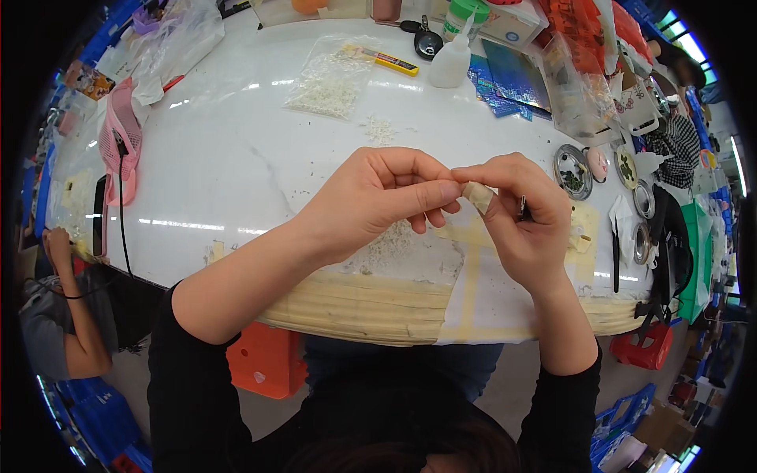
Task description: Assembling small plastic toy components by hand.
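Above the near part of the white table, my left hand [377, 189] and my right hand [527, 217] meet at the fingertips. The left thumb and index finger are pinched together; whatever lies between them is too small to make out. My right hand is closed too, with its index fingertip against the left one. A beige wrap [478, 196] covers the right thumb's tip. Something small, dark and metallic [522, 206] shows among the curled right fingers, mostly hidden. Below the hands lies a scatter of tiny white pieces [390, 248].
Beyond the hands lie a clear bag of white bits [327, 87], a yellow cutter [386, 61] and a white squeeze bottle [450, 63]. Rightward are round metal dishes [573, 172] and a black tool [616, 256]. Beige tape [355, 303] lines the near edge. A person [71, 323] sits left.
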Action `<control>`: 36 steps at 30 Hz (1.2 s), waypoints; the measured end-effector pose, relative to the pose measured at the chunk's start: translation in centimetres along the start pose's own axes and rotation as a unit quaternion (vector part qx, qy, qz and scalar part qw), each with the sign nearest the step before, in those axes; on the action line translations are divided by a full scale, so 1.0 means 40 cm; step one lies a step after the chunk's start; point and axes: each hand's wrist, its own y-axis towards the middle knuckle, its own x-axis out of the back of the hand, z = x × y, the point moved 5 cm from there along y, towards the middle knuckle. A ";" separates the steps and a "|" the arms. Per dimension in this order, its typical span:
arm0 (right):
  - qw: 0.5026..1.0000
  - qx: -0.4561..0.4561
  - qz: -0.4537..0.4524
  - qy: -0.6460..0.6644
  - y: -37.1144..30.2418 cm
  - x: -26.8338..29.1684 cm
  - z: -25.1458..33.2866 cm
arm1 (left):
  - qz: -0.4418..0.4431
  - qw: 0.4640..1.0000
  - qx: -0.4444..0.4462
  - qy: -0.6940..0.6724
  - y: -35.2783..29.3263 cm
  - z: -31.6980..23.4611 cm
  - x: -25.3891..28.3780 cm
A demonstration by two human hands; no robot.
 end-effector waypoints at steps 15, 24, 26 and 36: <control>0.988 -0.038 -0.052 0.138 -0.030 -0.041 -0.028 | 0.094 0.957 0.060 -0.266 0.002 0.059 -0.013; 0.967 -0.020 -0.010 0.253 -0.032 -0.046 -0.006 | 0.151 0.938 0.086 -0.299 -0.008 0.072 -0.034; 0.970 -0.010 -0.001 0.242 -0.030 -0.042 -0.007 | 0.152 0.945 0.078 -0.278 -0.010 0.071 -0.028; 0.998 -0.017 -0.059 0.027 -0.021 -0.016 -0.009 | 0.013 0.997 -0.039 -0.063 0.005 0.020 -0.002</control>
